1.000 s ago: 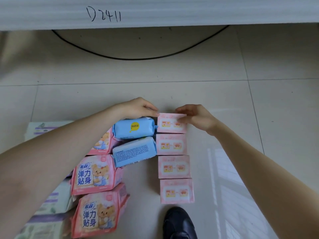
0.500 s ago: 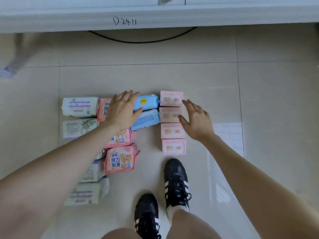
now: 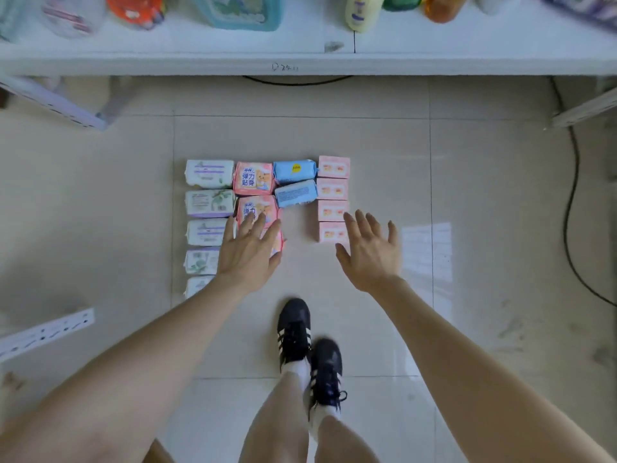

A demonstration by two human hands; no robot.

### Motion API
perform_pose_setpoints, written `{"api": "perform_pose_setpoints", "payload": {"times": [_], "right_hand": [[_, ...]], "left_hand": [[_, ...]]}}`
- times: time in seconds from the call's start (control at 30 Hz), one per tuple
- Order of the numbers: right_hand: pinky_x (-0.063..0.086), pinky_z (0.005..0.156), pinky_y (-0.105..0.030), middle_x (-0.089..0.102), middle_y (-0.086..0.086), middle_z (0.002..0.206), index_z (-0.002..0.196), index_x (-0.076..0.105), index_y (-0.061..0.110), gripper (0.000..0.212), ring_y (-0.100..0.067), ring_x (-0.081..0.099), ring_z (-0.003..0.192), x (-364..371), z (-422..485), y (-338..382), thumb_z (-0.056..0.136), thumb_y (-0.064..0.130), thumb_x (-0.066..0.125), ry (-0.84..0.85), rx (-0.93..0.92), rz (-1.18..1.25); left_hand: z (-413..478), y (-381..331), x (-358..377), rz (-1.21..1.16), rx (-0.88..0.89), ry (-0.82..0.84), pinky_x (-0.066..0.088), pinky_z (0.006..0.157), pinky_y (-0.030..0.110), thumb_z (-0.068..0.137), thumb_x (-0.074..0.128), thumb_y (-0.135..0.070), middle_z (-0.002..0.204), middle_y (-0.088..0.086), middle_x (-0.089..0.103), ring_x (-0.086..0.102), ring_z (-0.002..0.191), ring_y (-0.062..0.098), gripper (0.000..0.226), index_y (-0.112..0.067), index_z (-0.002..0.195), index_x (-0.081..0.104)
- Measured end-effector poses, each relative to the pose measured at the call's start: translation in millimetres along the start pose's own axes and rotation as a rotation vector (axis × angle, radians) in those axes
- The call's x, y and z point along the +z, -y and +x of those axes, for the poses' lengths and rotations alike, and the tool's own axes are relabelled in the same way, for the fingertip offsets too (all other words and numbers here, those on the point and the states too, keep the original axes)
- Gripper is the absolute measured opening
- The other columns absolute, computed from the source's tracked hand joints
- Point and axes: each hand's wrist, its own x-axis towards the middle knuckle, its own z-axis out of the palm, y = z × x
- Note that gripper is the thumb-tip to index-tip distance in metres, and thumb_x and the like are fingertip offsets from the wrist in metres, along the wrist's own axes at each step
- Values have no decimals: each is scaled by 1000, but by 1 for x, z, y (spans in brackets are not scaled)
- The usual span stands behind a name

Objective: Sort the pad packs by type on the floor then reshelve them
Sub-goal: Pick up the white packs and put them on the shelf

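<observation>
Pad packs lie on the tiled floor in four columns. Several white-and-purple packs form the left column. Beside them come pink bear-print packs, then two blue packs, then a column of pale pink packs. My left hand hovers with spread, straight fingers over the near pink bear packs and hides part of them. My right hand is spread open in front of the nearest pale pink pack, holding nothing.
A white shelf runs across the top, carrying bottles and packaged goods. Black cables trail on the floor at the right. White perforated shelf rails lie at the left. My two black shoes stand near the packs.
The view has pulled back and up, so the shelf top now shows. Both hands have drawn back from the far packs toward me and are spread open.
</observation>
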Motion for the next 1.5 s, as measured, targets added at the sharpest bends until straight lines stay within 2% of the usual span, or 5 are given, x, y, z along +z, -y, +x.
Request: {"api": "perform_pose_setpoints", "payload": {"times": [0.23, 0.5, 0.87, 1.1, 1.5], "right_hand": [[8, 116, -53, 15, -7, 161, 152, 11, 18, 64, -25, 14, 147, -15, -65, 55, 98, 48, 29, 29, -76, -16], [8, 117, -53, 16, -6, 161, 153, 11, 19, 66, -24, 14, 148, -26, -60, 161, 98, 49, 32, -17, -154, 54], [13, 118, -51, 22, -5, 160, 153, 15, 19, 69, -24, 20, 146, -22, 4, 264, 96, 50, 37, -78, -54, 196], [15, 119, -47, 21, -2, 160, 153, 17, 20, 70, -21, 17, 147, -2, 66, 269, 95, 49, 43, -71, -62, 219], [20, 117, -42, 29, -3, 157, 150, 27, 20, 71, -24, 24, 145, 114, 198, 272, 90, 42, 59, -63, -63, 298]], "left_hand": [[-99, 22, -3, 41, -78, -9, 5, 117, 54, 97, 37, -51, 161, 8, 18, 12, 149, 26, 66, -28, 153, 12], [-131, 125, -8, 79, -155, -53, 5, 116, 54, 96, 38, -51, 160, 6, 19, 12, 148, 24, 64, -29, 152, 16], [-72, 257, -29, 100, -87, -123, 3, 117, 54, 97, 38, -49, 161, 8, 17, 12, 149, 26, 66, -27, 154, 14], [-14, 275, -12, 103, -57, -112, 5, 117, 54, 96, 38, -52, 161, 7, 17, 13, 149, 26, 69, -28, 154, 9], [138, 312, 84, 72, 38, -116, 7, 118, 53, 95, 43, -54, 160, 5, 21, 17, 148, 25, 73, -29, 154, 9]]}}
